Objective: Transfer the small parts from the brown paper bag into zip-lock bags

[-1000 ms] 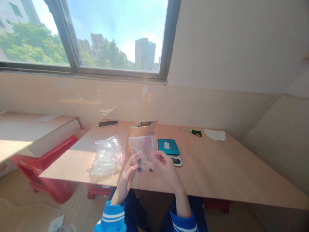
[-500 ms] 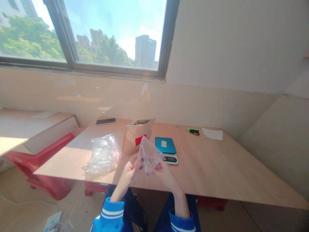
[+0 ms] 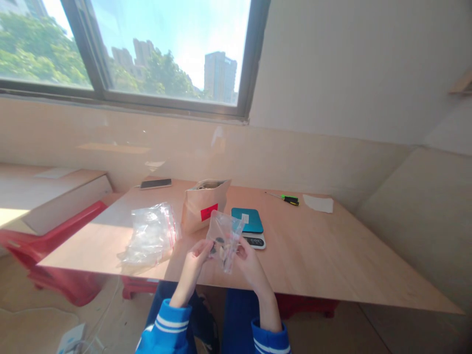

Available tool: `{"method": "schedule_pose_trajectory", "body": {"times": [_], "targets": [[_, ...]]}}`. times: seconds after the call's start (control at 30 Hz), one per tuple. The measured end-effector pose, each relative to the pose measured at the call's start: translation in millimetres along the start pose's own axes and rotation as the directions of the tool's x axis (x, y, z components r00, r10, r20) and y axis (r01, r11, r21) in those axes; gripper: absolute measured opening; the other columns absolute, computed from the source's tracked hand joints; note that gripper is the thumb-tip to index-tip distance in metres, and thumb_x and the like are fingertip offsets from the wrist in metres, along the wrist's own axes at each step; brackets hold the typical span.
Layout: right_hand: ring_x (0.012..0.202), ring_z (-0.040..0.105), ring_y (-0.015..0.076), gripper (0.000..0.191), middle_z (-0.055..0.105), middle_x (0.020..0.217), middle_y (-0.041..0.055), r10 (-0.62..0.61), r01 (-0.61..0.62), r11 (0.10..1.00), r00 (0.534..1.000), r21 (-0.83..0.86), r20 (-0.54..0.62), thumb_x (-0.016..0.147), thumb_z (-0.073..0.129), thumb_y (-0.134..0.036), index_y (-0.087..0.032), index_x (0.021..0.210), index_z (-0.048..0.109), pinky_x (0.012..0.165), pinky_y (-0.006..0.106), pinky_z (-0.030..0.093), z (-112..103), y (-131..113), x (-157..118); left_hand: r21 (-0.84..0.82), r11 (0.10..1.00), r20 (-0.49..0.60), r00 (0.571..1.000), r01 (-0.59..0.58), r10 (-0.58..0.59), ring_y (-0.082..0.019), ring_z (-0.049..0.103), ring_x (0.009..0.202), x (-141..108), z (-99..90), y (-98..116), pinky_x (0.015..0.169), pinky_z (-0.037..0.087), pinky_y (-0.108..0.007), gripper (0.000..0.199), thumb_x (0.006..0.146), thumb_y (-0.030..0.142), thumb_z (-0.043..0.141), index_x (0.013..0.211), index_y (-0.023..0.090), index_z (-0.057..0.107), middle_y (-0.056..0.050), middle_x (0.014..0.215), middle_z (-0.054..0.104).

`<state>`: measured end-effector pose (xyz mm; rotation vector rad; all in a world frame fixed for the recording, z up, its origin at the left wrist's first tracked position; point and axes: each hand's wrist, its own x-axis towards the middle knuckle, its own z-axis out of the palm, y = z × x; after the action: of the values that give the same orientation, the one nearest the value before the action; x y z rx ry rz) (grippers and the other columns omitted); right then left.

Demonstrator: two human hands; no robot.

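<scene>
A small clear plastic bag (image 3: 224,228) is stretched between my two hands above the table's front edge. Several small dark and pale pieces show through it, too small to name. My left hand (image 3: 197,254) pinches its left side and my right hand (image 3: 248,253) grips its right side. Just behind the bag stands an open brown paper pouch (image 3: 195,209) with a red label. A kitchen scale (image 3: 250,221) with a teal top lies behind my right hand, its front partly covered by the bag and hand.
A stack of clear zip bags (image 3: 149,233) lies left on the wooden table (image 3: 313,255). Farther back are a phone (image 3: 156,183), screwdrivers (image 3: 289,199) and a torn white paper (image 3: 319,203). A red plastic chair (image 3: 70,255) stands left of the table.
The small bag has been turned and spread flatter, so its contents show more clearly. Both hands still hold its sides. The whole view has shifted slightly.
</scene>
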<state>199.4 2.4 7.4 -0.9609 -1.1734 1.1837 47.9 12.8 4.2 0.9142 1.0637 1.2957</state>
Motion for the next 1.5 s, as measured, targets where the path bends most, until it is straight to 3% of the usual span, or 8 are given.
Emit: {"method": "schedule_pose_trajectory", "body": {"times": [0.17, 0.4, 0.67, 0.87, 1.03, 1.13, 1.3, 1.5], "targets": [[0.093, 0.069, 0.0228, 0.042, 0.072, 0.104, 0.0055, 0.066, -0.069, 0.997, 0.993, 0.029, 0.094, 0.071, 0.073, -0.029, -0.024, 0.112, 0.066, 0.086, 0.042, 0.054, -1, 5, 1, 0.016, 0.999, 0.034, 0.998, 0.050, -0.050, -0.028, 0.065, 0.098, -1, -7.9, 3, 0.072, 0.054, -0.029, 0.032, 0.065, 0.041, 0.075, 0.086, 0.017, 0.076, -0.010, 0.096, 0.074], [0.103, 0.064, 0.0246, 0.032, 0.069, 0.112, 0.0060, 0.028, -0.010, 0.995, 0.983, -0.101, 0.183, 0.070, 0.074, -0.023, -0.022, 0.101, 0.071, 0.090, 0.039, 0.051, 16, 1, 7, 0.012, 1.000, -0.006, 1.000, -0.015, 0.015, -0.027, 0.068, 0.088, 2, -25.4, 2, 0.069, 0.055, -0.031, 0.040, 0.061, 0.042, 0.079, 0.089, 0.015, 0.072, -0.009, 0.090, 0.074], [0.089, 0.067, 0.0226, 0.034, 0.072, 0.100, 0.0056, 0.016, -0.011, 0.999, 0.994, -0.047, 0.108, 0.069, 0.075, -0.028, -0.020, 0.101, 0.068, 0.083, 0.038, 0.053, 15, 13, 12, -0.086, 0.995, -0.067, 0.997, 0.042, -0.048, -0.027, 0.069, 0.089, 6, -43.5, 8, 0.071, 0.056, -0.032, 0.044, 0.061, 0.040, 0.080, 0.095, 0.014, 0.068, -0.010, 0.088, 0.073], [0.093, 0.064, 0.0207, 0.035, 0.069, 0.106, 0.0054, -0.084, 0.084, 0.996, 0.994, -0.007, -0.073, 0.068, 0.079, -0.032, -0.023, 0.099, 0.066, 0.086, 0.036, 0.051, 0, 16, 14, -0.234, 0.972, -0.094, 0.995, 0.000, -0.022, -0.026, 0.067, 0.102, 6, -47.4, 13, 0.077, 0.058, -0.033, 0.043, 0.068, 0.037, 0.076, 0.103, 0.016, 0.063, -0.011, 0.116, 0.068], [0.098, 0.064, 0.0215, 0.040, 0.069, 0.102, 0.0060, -0.122, 0.142, 0.987, 0.968, 0.080, -0.221, 0.068, 0.078, -0.040, -0.024, 0.101, 0.063, 0.089, 0.039, 0.051, -3, 16, 17, -0.268, 0.963, -0.162, 0.983, 0.037, -0.083, -0.024, 0.071, 0.089, 4, -58.6, 19, 0.073, 0.057, -0.028, 0.047, 0.066, 0.033, 0.079, 0.106, 0.016, 0.062, -0.008, 0.113, 0.070], [0.101, 0.063, 0.0222, 0.040, 0.069, 0.105, 0.0075, -0.190, 0.216, 0.974, 0.947, 0.076, -0.260, 0.070, 0.076, -0.042, -0.023, 0.102, 0.062, 0.092, 0.041, 0.050, 1, 0, 34, -0.246, 0.969, -0.158, 0.986, 0.018, -0.059, -0.025, 0.070, 0.092, 1, -66.0, 29, 0.076, 0.056, -0.029, 0.052, 0.064, 0.038, 0.079, 0.108, 0.014, 0.063, -0.009, 0.112, 0.071], [0.099, 0.064, 0.0218, 0.038, 0.068, 0.107, 0.0089, -0.475, 0.468, 0.880, 0.860, -0.084, -0.189, 0.073, 0.073, -0.040, -0.022, 0.104, 0.059, 0.088, 0.040, 0.052, 20, -65, 100, -0.211, 0.976, -0.145, 0.989, -0.044, 0.013, -0.026, 0.068, 0.098, -5, -76.0, 46, 0.085, 0.054, -0.033, 0.052, 0.065, 0.042, 0.077, 0.107, 0.014, 0.065, -0.010, 0.111, 0.072], [0.098, 0.063, 0.0201, 0.027, 0.067, 0.111, 0.0056, -0.577, 0.578, 0.756, 0.810, -0.307, 0.105, 0.076, 0.069, -0.035, -0.024, 0.100, 0.062, 0.085, 0.036, 0.052, 32, -94, 168, -0.223, 0.970, -0.154, 0.986, -0.092, 0.058, -0.024, 0.068, 0.096, -4, -90.6, 47, 0.085, 0.054, -0.033, 0.045, 0.071, 0.042, 0.073, 0.107, 0.017, 0.067, -0.010, 0.111, 0.072]]}}
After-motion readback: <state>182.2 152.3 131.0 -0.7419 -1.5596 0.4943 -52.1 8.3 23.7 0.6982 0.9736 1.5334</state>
